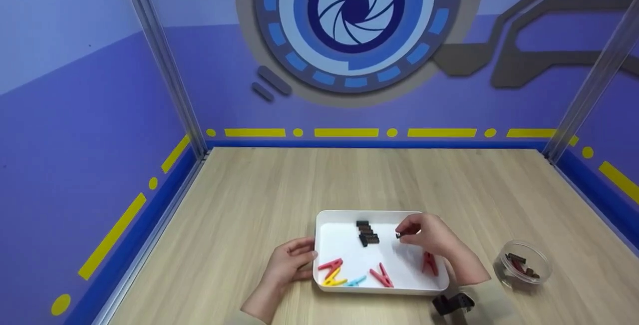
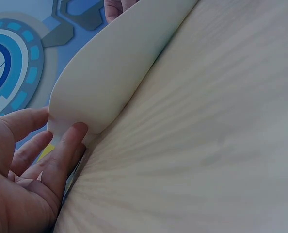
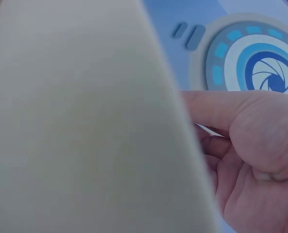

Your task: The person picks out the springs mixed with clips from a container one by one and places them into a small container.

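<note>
A person's right hand (image 1: 433, 236) hovers over the right half of a shallow white tray (image 1: 342, 242), thumb and fingers pinching a small dark piece (image 1: 398, 235). The left hand (image 1: 290, 264) has its fingers loosely extended, touching the tray's left wall. Inside the tray, near the middle of the far side, similar dark pieces (image 1: 372, 240) lie close together in a stack-like row. Along the near side are three red clips (image 1: 382, 276), a yellow clip (image 1: 333, 279) and a light-blue clip (image 1: 355, 281). Right of the tray, a clear round tub (image 1: 548, 267) containing more pieces stands on the wood-grain surface (image 1: 259, 190).
</note>
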`<state>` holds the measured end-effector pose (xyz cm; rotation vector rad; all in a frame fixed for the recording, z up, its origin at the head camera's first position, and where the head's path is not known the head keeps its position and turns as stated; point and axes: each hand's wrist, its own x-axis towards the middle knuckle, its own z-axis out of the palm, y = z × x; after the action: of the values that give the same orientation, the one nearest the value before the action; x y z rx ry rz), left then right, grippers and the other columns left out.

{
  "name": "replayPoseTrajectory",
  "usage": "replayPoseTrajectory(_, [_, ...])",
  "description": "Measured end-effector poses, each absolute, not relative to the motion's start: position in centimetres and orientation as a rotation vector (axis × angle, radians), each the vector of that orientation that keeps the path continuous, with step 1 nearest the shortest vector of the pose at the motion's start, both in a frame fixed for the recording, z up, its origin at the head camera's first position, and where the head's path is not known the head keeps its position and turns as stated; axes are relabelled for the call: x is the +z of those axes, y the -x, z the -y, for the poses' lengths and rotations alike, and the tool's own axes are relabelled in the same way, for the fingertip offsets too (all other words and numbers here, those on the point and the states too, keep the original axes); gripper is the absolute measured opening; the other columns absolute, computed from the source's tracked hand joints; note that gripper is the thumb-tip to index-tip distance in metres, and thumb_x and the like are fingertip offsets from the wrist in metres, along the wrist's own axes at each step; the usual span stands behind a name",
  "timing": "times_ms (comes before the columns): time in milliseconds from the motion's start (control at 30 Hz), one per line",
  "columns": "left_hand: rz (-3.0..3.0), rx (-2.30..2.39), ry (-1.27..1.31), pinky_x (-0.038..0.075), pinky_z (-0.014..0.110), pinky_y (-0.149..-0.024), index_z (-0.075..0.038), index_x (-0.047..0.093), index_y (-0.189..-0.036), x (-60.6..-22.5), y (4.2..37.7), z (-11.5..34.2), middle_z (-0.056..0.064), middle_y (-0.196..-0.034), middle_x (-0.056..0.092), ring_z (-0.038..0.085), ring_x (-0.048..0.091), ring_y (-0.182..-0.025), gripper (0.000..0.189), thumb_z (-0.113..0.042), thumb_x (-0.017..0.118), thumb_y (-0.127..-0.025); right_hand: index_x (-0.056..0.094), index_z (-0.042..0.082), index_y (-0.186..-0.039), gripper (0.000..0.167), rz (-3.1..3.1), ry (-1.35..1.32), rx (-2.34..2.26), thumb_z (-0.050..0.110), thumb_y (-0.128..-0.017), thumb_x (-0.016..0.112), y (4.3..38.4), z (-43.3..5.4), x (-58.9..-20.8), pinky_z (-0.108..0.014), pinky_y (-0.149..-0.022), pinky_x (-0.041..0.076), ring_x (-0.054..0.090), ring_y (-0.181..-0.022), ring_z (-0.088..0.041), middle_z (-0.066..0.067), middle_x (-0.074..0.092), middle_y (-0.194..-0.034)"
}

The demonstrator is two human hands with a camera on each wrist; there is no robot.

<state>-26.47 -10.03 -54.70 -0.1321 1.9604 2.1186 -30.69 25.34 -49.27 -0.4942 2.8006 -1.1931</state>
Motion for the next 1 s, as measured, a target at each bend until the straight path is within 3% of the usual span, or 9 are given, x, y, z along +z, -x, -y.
replayPoseTrajectory(367, [-1.957,2.116,0.145,0.066,0.033,-0.071,-0.003,0.061,-0.140,-54.3,26.3,10.0,0.017,-0.132,0.070,0.020,0.075,-0.103,0.049,-0.011,0.075,-0.093,0.076,0.007,-0.097,0.009,-2.818,0.454,-1.221,0.004,-0.088,0.078,30.4,-26.9,-47.7,-0.018,-0.073,0.054,0.063,-0.086,-0.014,-0.004,0.074,-0.093])
replayPoseTrajectory(767, [-1.957,2.109,0.126,0.066,0.036,-0.072,-0.002,0.059,-0.142,-54.4,26.4,10.1,0.020,-0.136,0.067,0.022,0.075,-0.105,0.051,-0.011,0.074,-0.094,0.076,0.005,-0.108,0.017,-2.889,0.312,-1.240,0.011,-0.092,0.076,29.2,-30.7,-44.6,-0.017,-0.072,0.055,0.063,-0.091,-0.019,-0.010,0.075,-0.103])
replayPoseTrajectory(1000, [-1.949,2.116,0.120,0.066,0.035,-0.071,-0.001,0.059,-0.141,-54.5,26.4,10.1,0.020,-0.134,0.068,0.021,0.075,-0.103,0.051,-0.010,0.074,-0.094,0.075,0.005,-0.112,0.022,-2.907,0.250,-1.234,0.017,-0.093,0.077,28.1,-33.1,-43.2,-0.016,-0.074,0.055,0.064,-0.089,-0.012,-0.010,0.076,-0.106])
